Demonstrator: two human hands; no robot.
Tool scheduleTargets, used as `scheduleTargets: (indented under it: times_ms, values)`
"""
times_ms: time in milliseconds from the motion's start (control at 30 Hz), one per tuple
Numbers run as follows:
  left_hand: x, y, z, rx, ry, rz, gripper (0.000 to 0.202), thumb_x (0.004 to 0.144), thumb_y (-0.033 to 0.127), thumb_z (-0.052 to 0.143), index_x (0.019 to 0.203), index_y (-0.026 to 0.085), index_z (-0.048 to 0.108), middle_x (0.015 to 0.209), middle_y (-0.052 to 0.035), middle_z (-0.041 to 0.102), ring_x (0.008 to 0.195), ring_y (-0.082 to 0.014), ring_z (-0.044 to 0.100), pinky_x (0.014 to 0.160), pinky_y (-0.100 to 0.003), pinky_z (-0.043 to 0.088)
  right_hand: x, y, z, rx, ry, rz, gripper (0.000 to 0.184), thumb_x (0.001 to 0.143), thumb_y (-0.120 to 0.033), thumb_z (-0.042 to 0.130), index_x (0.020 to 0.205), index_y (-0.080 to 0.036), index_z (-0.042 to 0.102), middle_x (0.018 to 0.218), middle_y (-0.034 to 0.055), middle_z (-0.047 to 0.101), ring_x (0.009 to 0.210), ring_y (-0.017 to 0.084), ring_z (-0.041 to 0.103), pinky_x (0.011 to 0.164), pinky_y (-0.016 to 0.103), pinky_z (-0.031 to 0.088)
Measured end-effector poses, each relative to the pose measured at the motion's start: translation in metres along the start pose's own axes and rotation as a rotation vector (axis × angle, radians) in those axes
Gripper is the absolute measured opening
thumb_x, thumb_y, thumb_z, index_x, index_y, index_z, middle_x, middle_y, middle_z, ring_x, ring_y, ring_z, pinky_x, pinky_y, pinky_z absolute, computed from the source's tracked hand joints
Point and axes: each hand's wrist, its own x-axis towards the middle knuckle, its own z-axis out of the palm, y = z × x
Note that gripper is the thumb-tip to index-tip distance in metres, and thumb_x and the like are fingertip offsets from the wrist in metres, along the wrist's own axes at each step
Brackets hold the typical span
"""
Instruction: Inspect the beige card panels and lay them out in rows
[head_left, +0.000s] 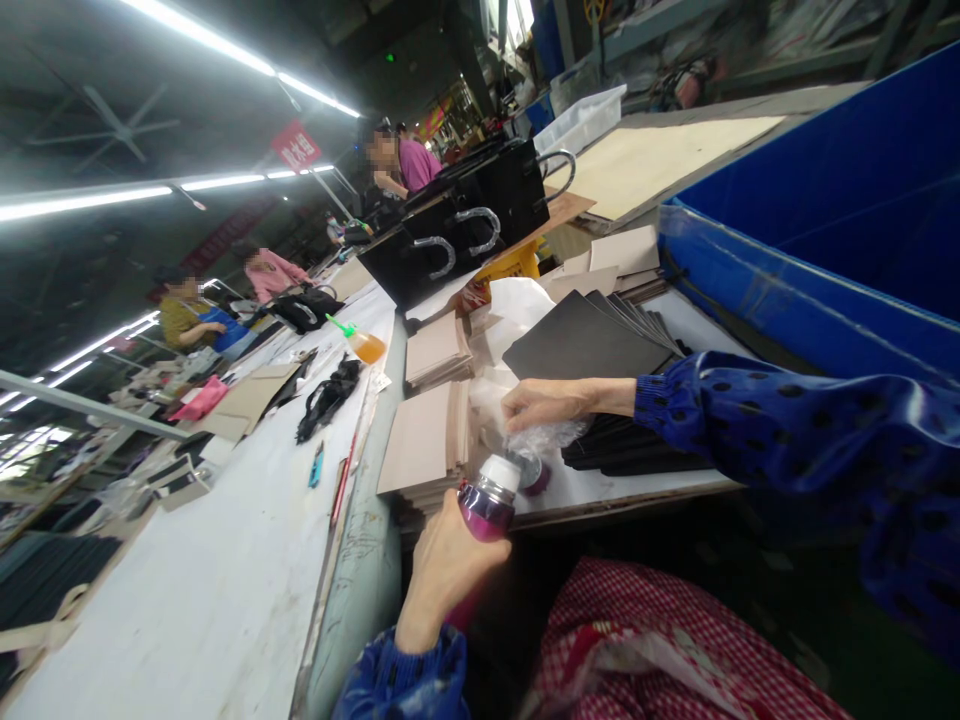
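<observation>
My left hand (454, 560) is wrapped round a purple thermos bottle (489, 520), which has a metal neck and a white stopper on top. The bottle leans slightly at the front edge of the side table. My right hand (546, 402) has its fingers curled down on a crumpled clear plastic bag (559, 436), seemingly gripping it; the fingertips are partly hidden. Just below that bag, beside the bottle's neck, lies a round metal and purple cap (532, 472). Stacks of beige boards (424, 440) stand left of my right hand, and dark grey sheets (589, 335) lie behind it.
A blue bin (780, 290) rises at the right. Black boxes with wrapped handles (457, 235) stand at the back. On the long white table (225, 560) are a glue bottle (365, 345), a blue cutter (316, 465) and black cloth (328, 400). Several people work farther off.
</observation>
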Motion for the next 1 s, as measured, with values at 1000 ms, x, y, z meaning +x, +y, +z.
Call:
scheduleTargets:
  times_ms: [1000]
  values:
    - [-0.041,-0.041,-0.075,-1.020,0.999,0.099,0.061,0.053,0.029,0.082,0.105,0.015,0.053,0.091,-0.0029,0.064,0.076,-0.0175,0.064,0.072,-0.033,0.055,0.004,-0.004,-0.001,0.344,0.180,0.174,0.029,0.074,-0.039,0.064,0.069,-0.012,0.054,0.054,-0.0033,0.044,0.046,0.007,0.035,0.044,0.023,0.023]
